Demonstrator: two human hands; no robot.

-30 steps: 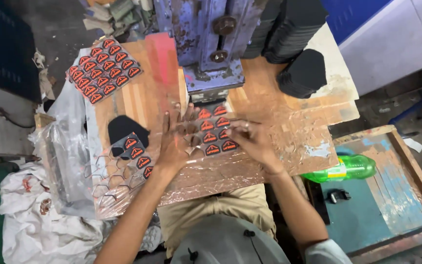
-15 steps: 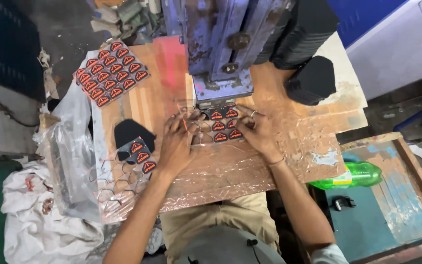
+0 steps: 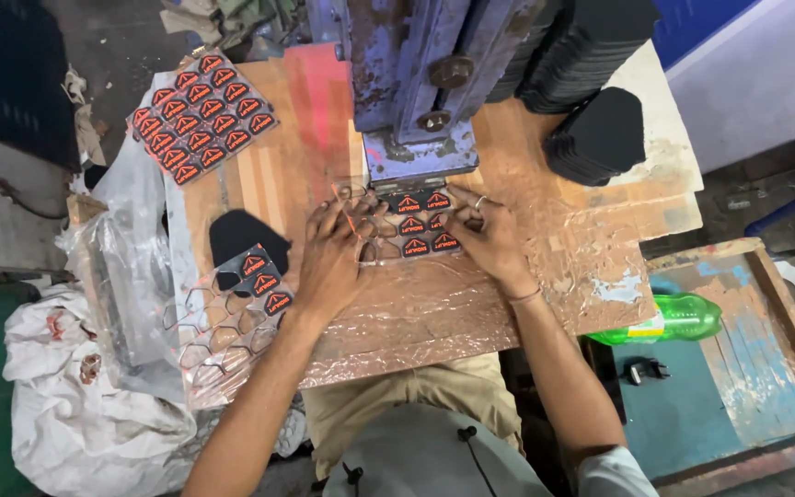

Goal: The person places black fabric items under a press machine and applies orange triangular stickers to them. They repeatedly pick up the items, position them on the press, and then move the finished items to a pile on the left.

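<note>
While both the left hand (image 3: 328, 262) and right hand (image 3: 488, 237) press flat, fingers spread, on the clear plastic sheet of black-and-orange badges (image 3: 419, 225) right beneath the blue metal press head (image 3: 420, 101), fingers risk getting crushed

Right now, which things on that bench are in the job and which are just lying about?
In the job:
left hand and right hand, both flat on the clear plastic sheet of red-and-black badges
blue metal press above it

Lying about:
green plastic bottle
stack of black shaped pieces
finished badge sheet
white cloth
</note>
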